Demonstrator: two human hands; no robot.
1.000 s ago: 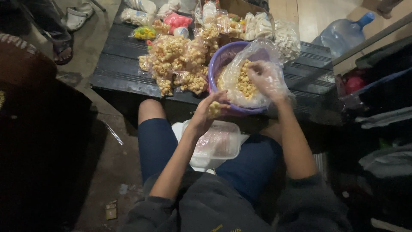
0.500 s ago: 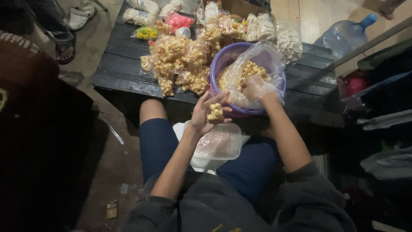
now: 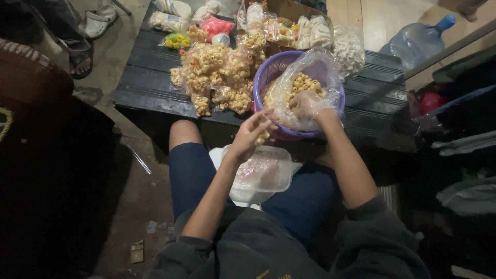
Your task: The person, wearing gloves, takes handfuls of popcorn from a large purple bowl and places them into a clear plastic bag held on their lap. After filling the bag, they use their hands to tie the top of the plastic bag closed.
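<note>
On the dark slatted tabletop (image 3: 155, 93), the right hand (image 3: 305, 106) digs inside a clear plastic bag (image 3: 315, 77) lining the purple basket (image 3: 274, 70), its grip unclear; the left hand (image 3: 253, 132) pinches yellow ring snacks (image 3: 262, 137) beside small sealed snack packets (image 3: 217, 72).
</note>
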